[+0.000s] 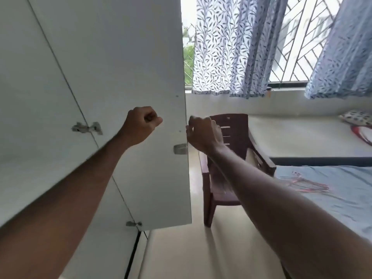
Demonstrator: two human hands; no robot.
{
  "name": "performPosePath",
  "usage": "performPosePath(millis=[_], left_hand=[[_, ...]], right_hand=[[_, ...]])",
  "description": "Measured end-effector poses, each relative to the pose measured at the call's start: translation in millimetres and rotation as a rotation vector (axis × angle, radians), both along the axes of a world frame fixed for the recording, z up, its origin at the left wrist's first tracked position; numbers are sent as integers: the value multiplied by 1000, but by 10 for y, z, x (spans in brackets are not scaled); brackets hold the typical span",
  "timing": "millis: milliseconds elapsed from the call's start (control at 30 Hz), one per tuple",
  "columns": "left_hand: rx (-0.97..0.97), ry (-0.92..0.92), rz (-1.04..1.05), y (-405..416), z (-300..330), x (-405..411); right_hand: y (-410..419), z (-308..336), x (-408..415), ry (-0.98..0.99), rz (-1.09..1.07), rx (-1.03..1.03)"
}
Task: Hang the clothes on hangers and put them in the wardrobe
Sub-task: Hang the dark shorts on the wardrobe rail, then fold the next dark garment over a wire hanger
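Reaching for the door: the right hand [203, 132] is at the free vertical edge of the open wardrobe door [128, 81], fingers curled toward that edge; whether they actually clasp it I cannot tell, since the fingertips sit behind the panel's rim
Left grip: the left hand [142, 122] is balled into a fist in front of the door's inner face, holding nothing, and it looks apart from the panel
Right grip: fingers bent and bunched at the door edge, just above the small metal latch plate [180, 148]
Door axis: its long axis runs upright, tilted in this wide view; hinges [87, 127] lie to the left, the free edge to the right
Nearer hand: the right one, at the edge, so any swing of the door likely falls to it
Hangers: a loose bunch of thin pink wire hangers [306, 183] lies on the blue bed [342, 198], well to the right and below both hands
Clothes: none plainly visible here
Other: a dark plastic chair [231, 158] stands between the door and the bed
Stage: judged early, nothing hung yet
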State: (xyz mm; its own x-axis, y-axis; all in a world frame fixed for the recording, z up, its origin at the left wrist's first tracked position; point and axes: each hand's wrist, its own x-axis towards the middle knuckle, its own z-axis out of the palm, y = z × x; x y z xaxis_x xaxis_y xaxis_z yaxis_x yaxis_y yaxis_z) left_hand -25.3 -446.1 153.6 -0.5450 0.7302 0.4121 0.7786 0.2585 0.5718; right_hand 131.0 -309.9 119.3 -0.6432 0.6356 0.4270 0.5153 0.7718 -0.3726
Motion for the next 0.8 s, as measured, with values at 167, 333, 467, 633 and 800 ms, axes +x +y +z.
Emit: performPosePath(millis=[167, 333, 467, 633, 800], left_hand=[[-108, -100, -171, 778, -763, 1143], [-207, -138, -423, 1531, -1250, 2290], [-267, -154, -621, 2154, -1569, 3290], [-370, -209, -754, 2925, -1863, 4335], [-415, -205, -840, 3922, -2061, 5216]], right_hand=[[383, -735, 1409, -109, -165, -74], [765, -1225, 2742, -170, -431, -178], [1049, -1451, 3767, -170, -645, -238], [1521, -1674, 4794, -195, -827, -300], [2205, -1778, 5682, -191, -949, -330]])
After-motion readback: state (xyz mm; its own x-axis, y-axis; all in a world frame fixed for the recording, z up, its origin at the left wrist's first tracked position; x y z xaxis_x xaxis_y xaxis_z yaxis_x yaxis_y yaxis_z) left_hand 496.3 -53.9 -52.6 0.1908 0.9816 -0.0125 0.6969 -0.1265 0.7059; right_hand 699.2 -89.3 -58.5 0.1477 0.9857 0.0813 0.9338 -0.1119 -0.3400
